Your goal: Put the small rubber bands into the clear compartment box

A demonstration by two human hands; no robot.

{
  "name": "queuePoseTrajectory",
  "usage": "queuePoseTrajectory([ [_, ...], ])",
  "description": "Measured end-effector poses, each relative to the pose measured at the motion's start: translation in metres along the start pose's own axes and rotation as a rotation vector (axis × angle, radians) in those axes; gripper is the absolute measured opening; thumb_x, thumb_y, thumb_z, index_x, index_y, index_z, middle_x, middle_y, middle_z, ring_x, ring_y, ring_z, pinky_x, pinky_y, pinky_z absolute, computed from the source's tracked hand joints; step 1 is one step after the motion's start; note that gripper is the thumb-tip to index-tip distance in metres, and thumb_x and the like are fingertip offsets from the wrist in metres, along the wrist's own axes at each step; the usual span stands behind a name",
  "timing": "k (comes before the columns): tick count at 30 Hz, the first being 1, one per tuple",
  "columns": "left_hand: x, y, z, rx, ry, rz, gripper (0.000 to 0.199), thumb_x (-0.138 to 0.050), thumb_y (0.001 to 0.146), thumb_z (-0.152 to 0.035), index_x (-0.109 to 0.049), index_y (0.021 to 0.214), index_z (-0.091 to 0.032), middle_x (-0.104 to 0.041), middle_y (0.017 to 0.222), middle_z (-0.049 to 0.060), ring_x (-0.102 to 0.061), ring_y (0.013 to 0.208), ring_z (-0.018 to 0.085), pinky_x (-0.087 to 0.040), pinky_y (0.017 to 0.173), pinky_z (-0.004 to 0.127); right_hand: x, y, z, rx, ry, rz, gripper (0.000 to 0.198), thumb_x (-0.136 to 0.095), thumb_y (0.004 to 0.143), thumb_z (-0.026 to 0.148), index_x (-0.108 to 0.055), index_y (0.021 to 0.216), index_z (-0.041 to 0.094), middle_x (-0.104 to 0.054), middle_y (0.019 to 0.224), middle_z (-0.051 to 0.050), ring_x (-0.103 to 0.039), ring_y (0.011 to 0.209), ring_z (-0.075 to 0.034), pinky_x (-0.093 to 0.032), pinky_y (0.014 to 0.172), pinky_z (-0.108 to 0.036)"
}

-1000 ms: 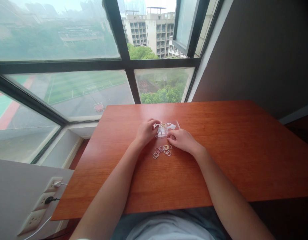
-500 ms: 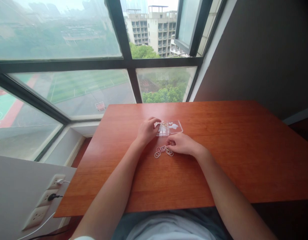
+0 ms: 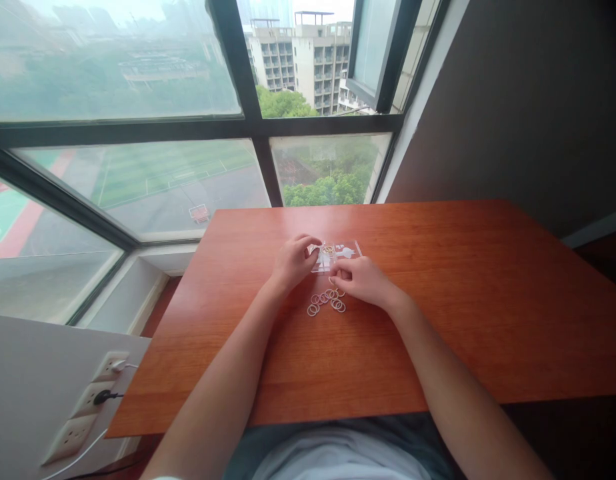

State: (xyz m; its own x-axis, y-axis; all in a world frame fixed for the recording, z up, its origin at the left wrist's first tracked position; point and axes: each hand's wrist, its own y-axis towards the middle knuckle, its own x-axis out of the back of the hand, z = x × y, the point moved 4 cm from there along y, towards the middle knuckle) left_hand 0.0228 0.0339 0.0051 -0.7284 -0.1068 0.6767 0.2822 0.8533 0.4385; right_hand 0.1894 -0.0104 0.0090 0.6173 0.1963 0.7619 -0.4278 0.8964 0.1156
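A clear plastic box (image 3: 325, 269) lies with its lid open on the far middle of the table; white printed shapes show on it, and several small rings (image 3: 328, 250) are inside. My left hand (image 3: 294, 261) is curled at the box's left edge, thumb and fingers gripping it. Between the thumb and fingertips of my right hand (image 3: 364, 280) is a thin pale ring (image 3: 331, 281), just in front of the box. Below that hand, several pale rings (image 3: 318, 299) lie on the wood, some overlapping. Their material is too small to make out.
The reddish-brown wooden table (image 3: 468, 300) stands against a large framed window (image 3: 258, 127). At the lower left, wall sockets (image 3: 85, 400) hold a white plug and a black plug with cables. A dark grey wall (image 3: 528, 100) rises on the right.
My right hand has lifted away from the loose rings toward the box, a ring now showing in its fingertips. My left hand stays at the box's edge.
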Motion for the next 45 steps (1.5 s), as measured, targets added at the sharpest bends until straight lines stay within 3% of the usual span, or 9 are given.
queuePoseTrajectory([
  [5, -0.005, 0.001, -0.004, 0.021, -0.141, 0.032, 0.014, -0.058, 0.08, -0.019, -0.069, 0.089, -0.017, -0.069, 0.081, 0.003, -0.055, 0.061, 0.009, -0.045, 0.058, 0.021, 0.01, 0.002, -0.006, -0.064, -0.028, -0.239, 0.01, -0.058, 0.08, 0.027, -0.065, 0.081, 0.02, -0.056, 0.057, 0.004, -0.05, 0.054, -0.01, -0.034, 0.056, -0.021],
  [9, -0.008, 0.001, -0.017, 0.039, -0.291, 0.093, 0.015, -0.059, 0.082, -0.023, -0.071, 0.086, -0.016, -0.069, 0.076, 0.002, -0.055, 0.059, 0.008, -0.043, 0.054, 0.018, 0.014, 0.002, -0.01, -0.1, -0.077, -0.34, 0.011, -0.058, 0.08, 0.029, -0.065, 0.083, 0.021, -0.055, 0.056, 0.005, -0.05, 0.053, -0.01, -0.034, 0.057, -0.021],
  [14, -0.006, 0.002, -0.034, 0.03, -0.363, 0.145, 0.017, -0.06, 0.083, -0.028, -0.071, 0.081, -0.014, -0.068, 0.072, 0.002, -0.053, 0.057, 0.007, -0.042, 0.053, 0.017, 0.015, 0.001, -0.011, -0.137, -0.118, -0.372, 0.015, -0.058, 0.081, 0.034, -0.066, 0.085, 0.022, -0.058, 0.058, 0.003, -0.051, 0.053, -0.011, -0.034, 0.057, -0.022],
  [21, -0.007, 0.001, -0.036, 0.012, -0.35, 0.196, 0.013, -0.062, 0.079, -0.025, -0.07, 0.078, -0.015, -0.067, 0.069, 0.001, -0.054, 0.059, 0.008, -0.044, 0.055, 0.018, 0.015, 0.001, -0.01, -0.129, -0.118, -0.389, 0.014, -0.059, 0.081, 0.033, -0.066, 0.086, 0.022, -0.059, 0.06, 0.003, -0.052, 0.054, -0.011, -0.035, 0.058, -0.022],
  [28, -0.009, 0.002, -0.027, 0.01, -0.274, 0.119, 0.009, -0.059, 0.078, -0.018, -0.068, 0.08, -0.016, -0.067, 0.073, 0.001, -0.054, 0.059, 0.009, -0.044, 0.056, 0.019, 0.014, 0.001, -0.011, -0.131, -0.136, -0.386, 0.014, -0.058, 0.081, 0.032, -0.066, 0.087, 0.022, -0.06, 0.06, 0.003, -0.052, 0.055, -0.012, -0.035, 0.058, -0.022],
  [33, 0.002, 0.004, -0.008, 0.065, -0.092, -0.089, 0.007, -0.058, 0.077, -0.018, -0.065, 0.078, -0.018, -0.065, 0.074, 0.001, -0.055, 0.063, 0.011, -0.044, 0.06, 0.022, 0.008, 0.003, -0.009, -0.107, -0.172, -0.273, 0.01, -0.058, 0.081, 0.03, -0.065, 0.083, 0.023, -0.062, 0.063, 0.003, -0.054, 0.058, -0.012, -0.033, 0.058, -0.023],
  [36, 0.005, 0.003, 0.004, 0.122, -0.074, -0.151, 0.008, -0.058, 0.078, -0.021, -0.065, 0.079, -0.018, -0.065, 0.075, 0.001, -0.054, 0.062, 0.011, -0.044, 0.06, 0.023, 0.001, 0.003, -0.005, -0.054, -0.194, -0.162, 0.008, -0.058, 0.081, 0.027, -0.065, 0.083, 0.023, -0.064, 0.067, 0.003, -0.055, 0.062, -0.012, -0.032, 0.058, -0.023],
  [45, -0.003, 0.004, 0.002, 0.103, -0.041, -0.104, 0.008, -0.059, 0.079, -0.021, -0.066, 0.079, -0.018, -0.063, 0.076, 0.001, -0.053, 0.061, 0.01, -0.044, 0.06, 0.023, -0.005, 0.001, -0.002, -0.056, -0.257, 0.054, 0.01, -0.058, 0.081, 0.024, -0.067, 0.087, 0.024, -0.067, 0.076, 0.001, -0.057, 0.069, -0.013, -0.032, 0.058, -0.023],
])
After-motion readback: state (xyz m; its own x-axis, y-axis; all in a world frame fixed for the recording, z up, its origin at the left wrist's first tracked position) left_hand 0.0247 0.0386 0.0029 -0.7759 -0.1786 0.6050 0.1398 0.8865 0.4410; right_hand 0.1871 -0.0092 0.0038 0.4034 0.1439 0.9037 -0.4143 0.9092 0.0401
